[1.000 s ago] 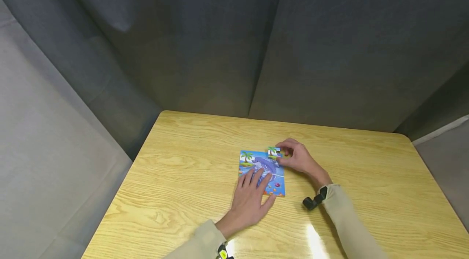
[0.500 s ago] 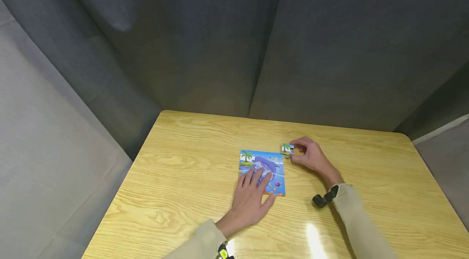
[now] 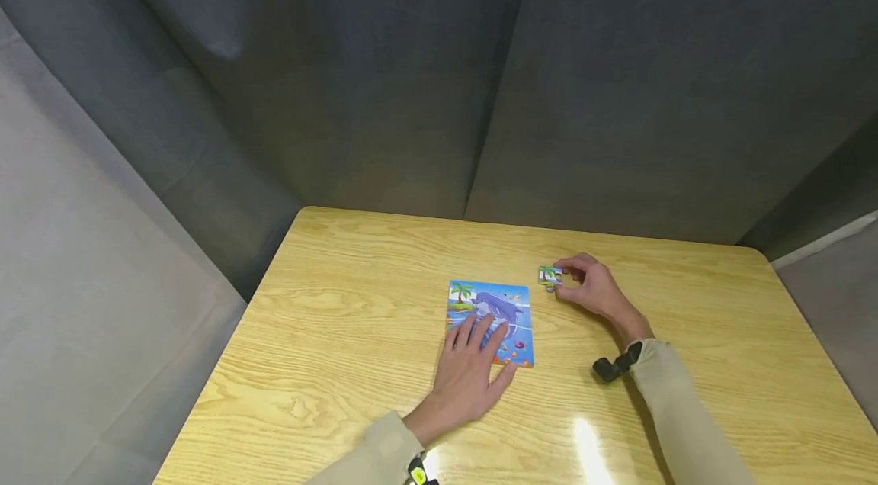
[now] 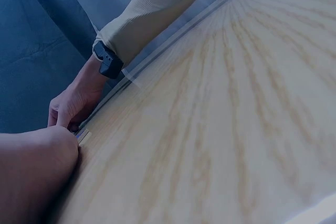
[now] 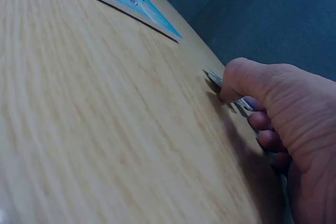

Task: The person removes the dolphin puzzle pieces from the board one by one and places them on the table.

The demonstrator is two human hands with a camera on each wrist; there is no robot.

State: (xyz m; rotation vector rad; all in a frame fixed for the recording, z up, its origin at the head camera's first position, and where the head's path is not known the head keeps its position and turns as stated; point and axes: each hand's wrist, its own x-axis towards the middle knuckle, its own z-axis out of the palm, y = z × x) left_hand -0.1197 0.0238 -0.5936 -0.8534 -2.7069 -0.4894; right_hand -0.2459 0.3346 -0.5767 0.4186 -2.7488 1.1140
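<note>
A square picture puzzle (image 3: pixel 520 325) with a purple dolphin and a palm tree lies on the table. Across its lower part rests my left hand (image 3: pixel 463 386), fingers spread and straight. Beyond the puzzle's upper right corner, my right hand (image 3: pixel 595 291) pinches a small jigsaw piece (image 3: pixel 547 274) between thumb and fingers. That piece shows a palm tree and has a tab on its lower side. In the right wrist view the piece (image 5: pixel 214 78) is seen nearly edge-on by the thumb, low over the tabletop; contact with the table cannot be told.
The wooden table (image 3: pixel 329 332) carries the puzzle near its middle. Dark grey curtains (image 3: pixel 384 88) hang behind its far edge, and a lighter cloth (image 3: pixel 89 264) hangs at the left. Each wrist wears a black strap device (image 3: pixel 617 364).
My right hand has carried the jigsaw piece rightward, from over the puzzle's upper right corner to a spot beside it. The left hand has stayed still on the puzzle.
</note>
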